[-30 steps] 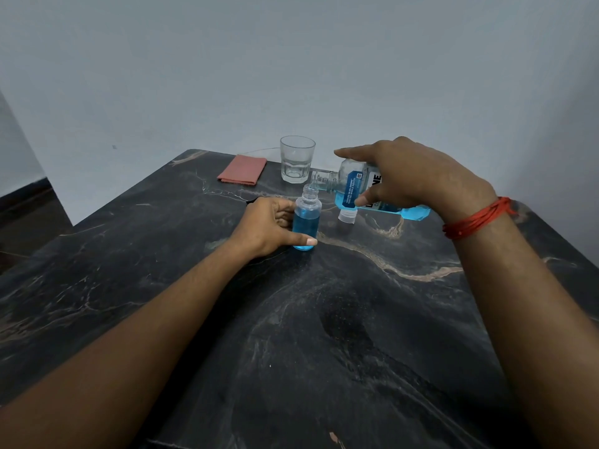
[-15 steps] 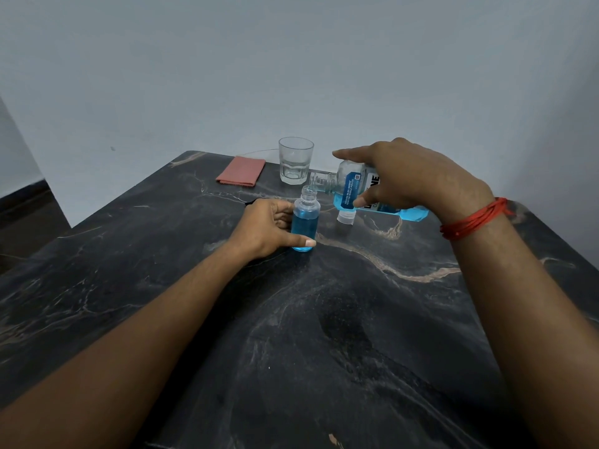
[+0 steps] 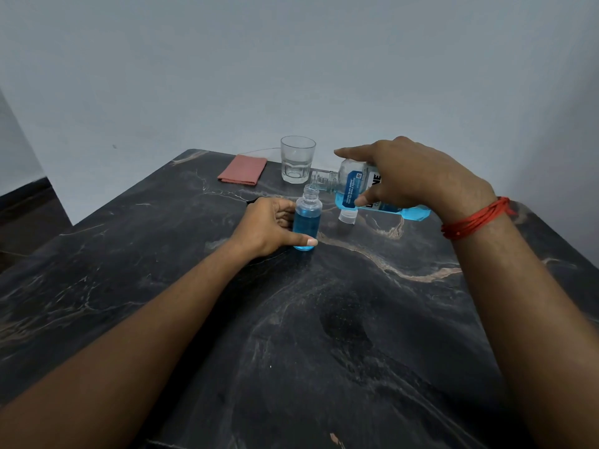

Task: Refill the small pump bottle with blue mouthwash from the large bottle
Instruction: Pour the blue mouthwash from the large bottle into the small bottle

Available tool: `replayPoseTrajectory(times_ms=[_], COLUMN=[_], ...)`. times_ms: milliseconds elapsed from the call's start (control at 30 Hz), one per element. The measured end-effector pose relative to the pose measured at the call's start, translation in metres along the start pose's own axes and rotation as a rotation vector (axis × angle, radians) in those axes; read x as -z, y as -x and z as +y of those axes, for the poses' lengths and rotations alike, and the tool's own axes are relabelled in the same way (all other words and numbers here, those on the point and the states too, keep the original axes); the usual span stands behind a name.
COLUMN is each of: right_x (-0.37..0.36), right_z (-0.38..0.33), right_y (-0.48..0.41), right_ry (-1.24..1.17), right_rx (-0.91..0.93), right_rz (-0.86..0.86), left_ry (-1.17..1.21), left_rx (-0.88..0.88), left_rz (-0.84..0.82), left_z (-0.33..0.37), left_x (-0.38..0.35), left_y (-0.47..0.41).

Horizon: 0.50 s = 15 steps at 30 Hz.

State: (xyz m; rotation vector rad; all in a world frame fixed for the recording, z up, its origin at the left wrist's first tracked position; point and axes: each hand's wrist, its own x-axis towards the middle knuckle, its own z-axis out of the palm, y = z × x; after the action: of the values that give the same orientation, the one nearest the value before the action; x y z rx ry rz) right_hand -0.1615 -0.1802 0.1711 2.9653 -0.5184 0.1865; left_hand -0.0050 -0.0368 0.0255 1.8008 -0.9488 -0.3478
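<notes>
The small clear bottle [image 3: 307, 222] stands upright on the dark marble table [image 3: 324, 319], uncapped and mostly filled with blue liquid. My left hand [image 3: 269, 226] grips its side. My right hand [image 3: 411, 176] holds the large mouthwash bottle [image 3: 353, 186] tipped nearly horizontal, its open neck just above the small bottle's mouth. Blue liquid pools along the large bottle's lower side. A white cap [image 3: 347, 217] lies on the table under the large bottle.
A clear drinking glass [image 3: 297, 159] and a folded reddish cloth [image 3: 243, 170] sit at the far edge by the wall. A thin dark object [image 3: 254, 199] lies behind my left hand.
Both hands and both bottles stay nearly still; the large bottle remains tipped over the small one.
</notes>
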Motion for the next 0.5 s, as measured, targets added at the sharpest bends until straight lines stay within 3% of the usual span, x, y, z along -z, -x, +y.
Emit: replayPoseTrajectory(times_ms=[500], right_x=[0.0006], right_z=[-0.0013], right_y=[-0.0012], right_ry=[0.005], right_rx=[-0.012], right_rz=[-0.008], left_ry=[0.013], left_rx=[-0.011], left_rz=[-0.010], left_z=[-0.0020], left_x=[-0.0002], left_y=[-0.0012])
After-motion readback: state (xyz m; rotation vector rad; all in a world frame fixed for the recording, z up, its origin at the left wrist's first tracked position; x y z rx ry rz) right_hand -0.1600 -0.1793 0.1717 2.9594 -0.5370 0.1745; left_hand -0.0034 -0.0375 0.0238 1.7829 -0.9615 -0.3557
